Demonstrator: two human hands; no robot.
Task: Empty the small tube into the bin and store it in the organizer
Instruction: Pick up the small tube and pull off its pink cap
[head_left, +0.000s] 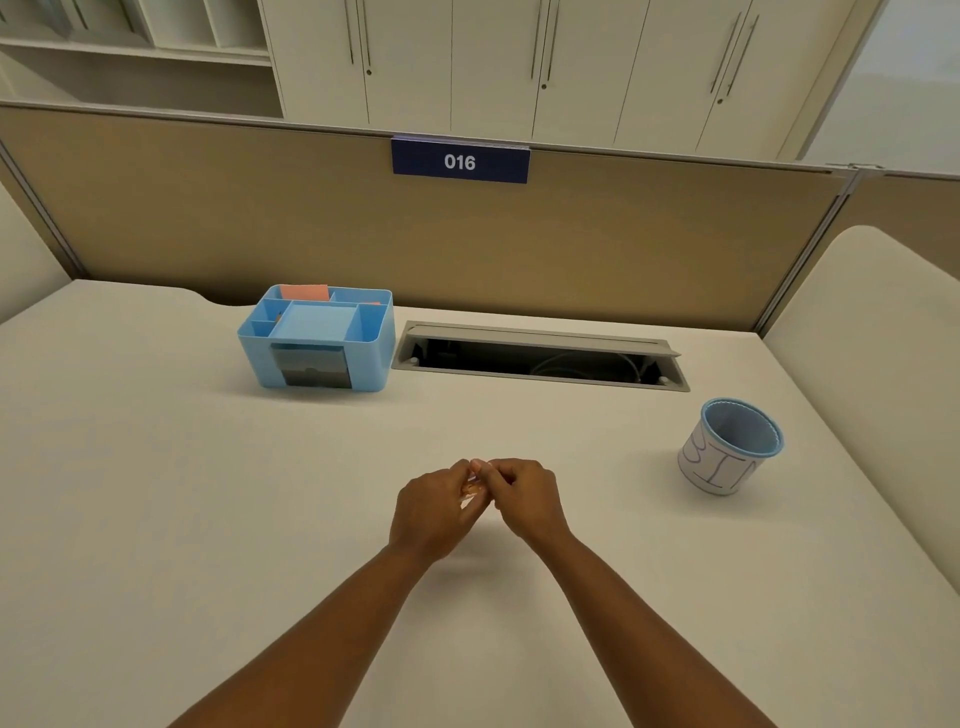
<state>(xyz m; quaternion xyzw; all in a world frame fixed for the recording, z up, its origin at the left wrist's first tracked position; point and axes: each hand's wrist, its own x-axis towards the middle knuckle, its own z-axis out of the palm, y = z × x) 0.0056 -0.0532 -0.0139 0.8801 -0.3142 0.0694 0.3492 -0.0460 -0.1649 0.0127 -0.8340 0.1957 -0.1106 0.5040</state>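
Observation:
Both of my hands meet over the middle of the white desk. My left hand (434, 512) and my right hand (522, 496) pinch a small clear tube (471, 487) between their fingertips; only a sliver of it shows, and its contents are hidden. The bin (737, 449), a blue cup wrapped in white paper with "BIN" handwritten on it, stands to the right, well apart from my hands. The light blue organizer (317, 343) with several compartments sits at the back left of the desk.
An open cable slot (540, 356) with a grey flap lies in the desk right of the organizer. A tan partition with a "016" sign (461, 162) closes the back. Orange notes (305, 292) sit in the organizer's rear compartment.

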